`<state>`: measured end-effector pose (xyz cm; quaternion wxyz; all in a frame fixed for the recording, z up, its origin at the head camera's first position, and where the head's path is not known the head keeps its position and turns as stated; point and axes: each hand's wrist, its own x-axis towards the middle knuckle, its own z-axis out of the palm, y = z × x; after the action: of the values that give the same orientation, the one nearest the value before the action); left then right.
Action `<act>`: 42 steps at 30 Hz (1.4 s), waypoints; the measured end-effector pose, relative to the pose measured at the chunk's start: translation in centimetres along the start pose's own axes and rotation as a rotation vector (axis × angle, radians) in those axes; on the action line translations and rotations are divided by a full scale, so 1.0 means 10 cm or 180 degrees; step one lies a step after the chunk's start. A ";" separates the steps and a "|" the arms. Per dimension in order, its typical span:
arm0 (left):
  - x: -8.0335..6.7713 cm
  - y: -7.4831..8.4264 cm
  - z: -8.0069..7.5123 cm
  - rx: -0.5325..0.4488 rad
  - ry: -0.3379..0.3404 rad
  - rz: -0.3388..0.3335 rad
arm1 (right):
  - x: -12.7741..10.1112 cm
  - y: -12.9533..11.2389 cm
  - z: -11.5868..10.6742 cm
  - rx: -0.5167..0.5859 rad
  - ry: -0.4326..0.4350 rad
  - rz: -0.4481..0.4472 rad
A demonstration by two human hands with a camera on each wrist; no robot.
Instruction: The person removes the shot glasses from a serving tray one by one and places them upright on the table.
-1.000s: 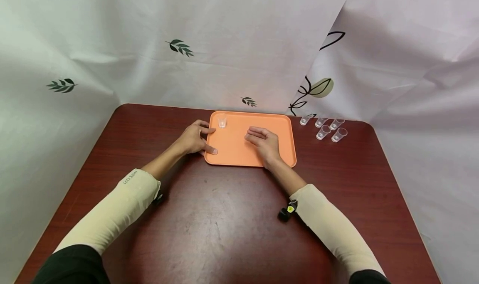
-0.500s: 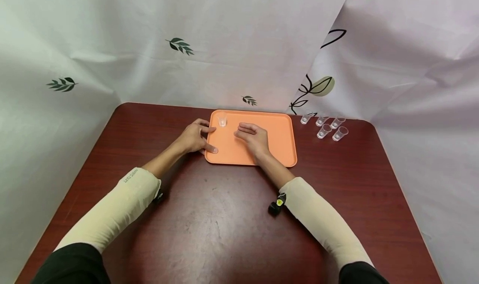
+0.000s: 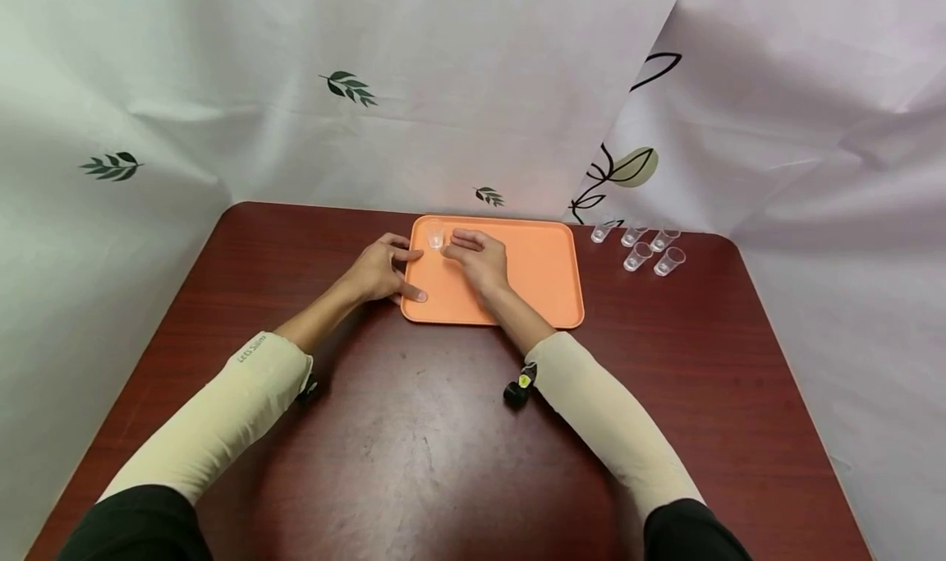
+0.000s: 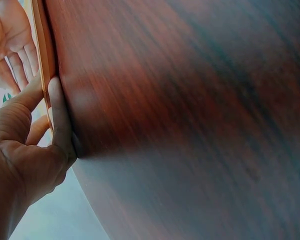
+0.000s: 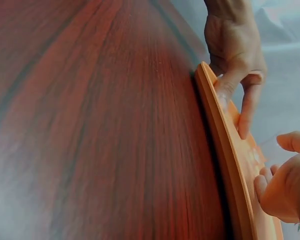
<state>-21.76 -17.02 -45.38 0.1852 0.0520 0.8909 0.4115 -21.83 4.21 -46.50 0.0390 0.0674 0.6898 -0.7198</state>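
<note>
Smooth orange plastic tray (image 3: pixel 543 269), rounded at the corners, flat on a glossy dark-red wood-grain table (image 3: pixel 414 446); small clear plastic cup (image 3: pixel 435 237) upright in the tray's far left corner. Left hand (image 3: pixel 380 269) gripping the tray's left rim, thumb on the edge; right hand (image 3: pixel 476 259) over the tray, fingers loosely curled, just beside the cup, contact unclear. Five more clear cups (image 3: pixel 639 245) past the tray's right edge, seen only from the head view; tray rim (image 5: pixel 225 165) edge-on from the right wrist.

place: staged recording booth | cue: leaf-print sheets (image 3: pixel 443 93) curtaining wooden table (image 3: pixel 443 446)
</note>
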 end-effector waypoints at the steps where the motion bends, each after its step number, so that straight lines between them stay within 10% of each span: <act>1: 0.00 0.00 0.00 0.0007 -0.0002 0.0003 | 0.01 -0.01 0.02 -0.0004 0.0005 0.0005; 42: 0.00 0.00 0.01 -0.0028 0.0000 0.0008 | 0.06 -0.01 0.27 -0.0449 0.0208 -0.0063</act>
<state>-21.75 -16.91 -45.44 0.1849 0.0522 0.8890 0.4157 -22.57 1.59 -46.40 0.0140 0.0812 0.7404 -0.6671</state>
